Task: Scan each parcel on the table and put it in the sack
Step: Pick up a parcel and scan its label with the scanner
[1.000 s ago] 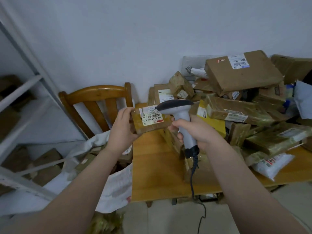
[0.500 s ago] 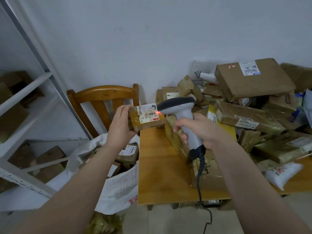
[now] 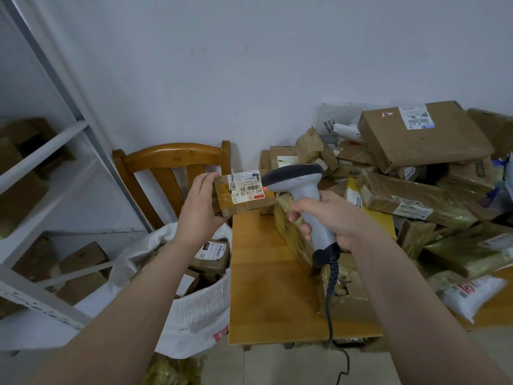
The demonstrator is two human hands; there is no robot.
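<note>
My left hand (image 3: pixel 198 208) grips a small brown taped parcel (image 3: pixel 244 202) by its left end, with its white barcode label turned toward me. My right hand (image 3: pixel 333 218) holds a grey barcode scanner (image 3: pixel 302 187) by the handle. The scanner's head sits right beside the parcel's label, and a red light glows at its front. Below my left arm stands the open white sack (image 3: pixel 194 309), with several labelled parcels inside. A heap of brown parcels (image 3: pixel 410 190) covers the right part of the wooden table (image 3: pixel 263 287).
A wooden chair (image 3: pixel 169 168) stands behind the sack, against the wall. A white metal shelf (image 3: pixel 41 190) with boxes fills the left side. The scanner's coiled cable (image 3: pixel 331 301) hangs down over the table's front edge to the floor. A white bag parcel (image 3: pixel 469 295) lies at the right.
The view has shifted, so everything sits further right and lower. The parcel has turned slightly in my left hand, and the scanner's red light has come on at the label.
</note>
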